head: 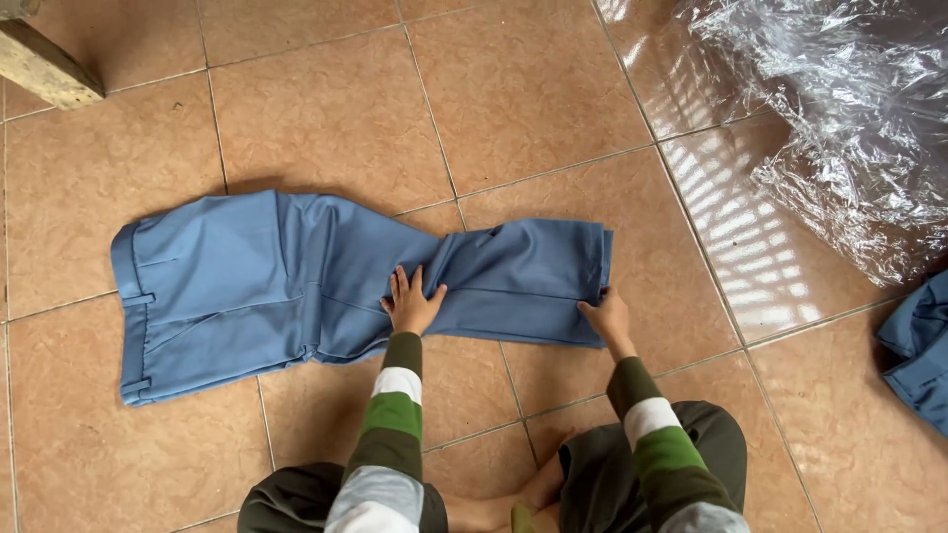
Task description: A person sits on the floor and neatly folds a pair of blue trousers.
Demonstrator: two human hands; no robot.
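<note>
While your left hand [413, 301] presses flat and open on the blue trousers [296, 286], your right hand [607, 316], at three o'clock, seemingly pinches the folded hem; pulling unevenly could skew the fold.

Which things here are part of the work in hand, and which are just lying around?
In hand: blue trousers, left hand pressing flat on them, right hand at their folded end.
Lying about: clear plastic wrap, another blue garment, wooden piece.
</note>
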